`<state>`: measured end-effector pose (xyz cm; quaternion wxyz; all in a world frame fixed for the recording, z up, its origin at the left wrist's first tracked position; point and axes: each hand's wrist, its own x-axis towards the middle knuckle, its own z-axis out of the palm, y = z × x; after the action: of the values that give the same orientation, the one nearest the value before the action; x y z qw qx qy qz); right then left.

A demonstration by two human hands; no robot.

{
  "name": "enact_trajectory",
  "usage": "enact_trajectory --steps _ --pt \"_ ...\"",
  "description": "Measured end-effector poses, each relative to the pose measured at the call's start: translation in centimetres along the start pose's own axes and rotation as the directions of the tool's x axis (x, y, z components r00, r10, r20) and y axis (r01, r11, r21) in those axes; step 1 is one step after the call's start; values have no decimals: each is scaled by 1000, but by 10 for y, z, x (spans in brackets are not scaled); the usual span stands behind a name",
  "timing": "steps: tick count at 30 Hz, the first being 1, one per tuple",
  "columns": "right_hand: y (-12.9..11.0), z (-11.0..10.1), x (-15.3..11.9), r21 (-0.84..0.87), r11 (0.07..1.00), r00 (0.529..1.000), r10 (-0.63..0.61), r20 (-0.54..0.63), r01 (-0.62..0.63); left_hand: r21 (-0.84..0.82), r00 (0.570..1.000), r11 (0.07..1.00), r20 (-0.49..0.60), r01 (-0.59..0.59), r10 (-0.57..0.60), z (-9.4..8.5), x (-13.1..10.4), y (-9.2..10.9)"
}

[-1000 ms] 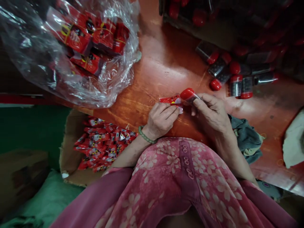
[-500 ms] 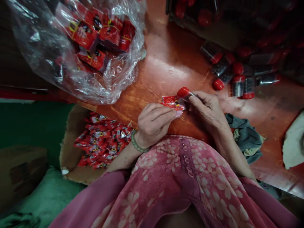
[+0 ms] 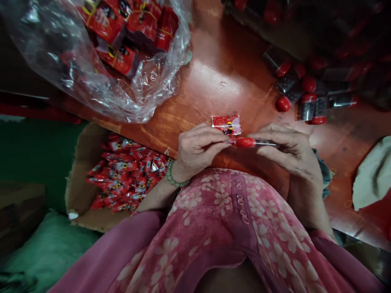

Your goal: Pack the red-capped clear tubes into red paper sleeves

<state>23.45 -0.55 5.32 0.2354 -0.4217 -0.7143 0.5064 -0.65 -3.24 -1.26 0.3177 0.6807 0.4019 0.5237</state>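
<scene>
One bottle [image 3: 265, 142] in right hand [image 3: 288, 152], fingers gripping, red cap [image 3: 245, 142] at nine o'clock, probably to face wrapper [image 3: 233, 141] left hand [image 3: 197, 148] pinches between fingers.

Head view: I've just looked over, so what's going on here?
The person's right hand holds a red-capped container, its cap pointing toward the left hand. The left fingertips are close by the cap; what they pinch, if anything, is too small to make out. A printed red packet lies just beyond them on the table. Other red-capped containers lie to the right, and a clear plastic bag holds bundled packets.
</scene>
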Motion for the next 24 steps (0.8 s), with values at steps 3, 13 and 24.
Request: enact_trajectory --steps 3,13,24 --pt "-3 -2 1 -102 994 996 37 76 -29 1 999 1000 34 -6 6 -1 -2 -2" --pt "-11 3 8 -410 912 971 108 211 -13 40 989 999 144 -19 13 -1 -6 -7" --pt "-5 7 22 -148 989 975 49 216 -17 -118 929 949 272 293 -252 -7 -1 -5"
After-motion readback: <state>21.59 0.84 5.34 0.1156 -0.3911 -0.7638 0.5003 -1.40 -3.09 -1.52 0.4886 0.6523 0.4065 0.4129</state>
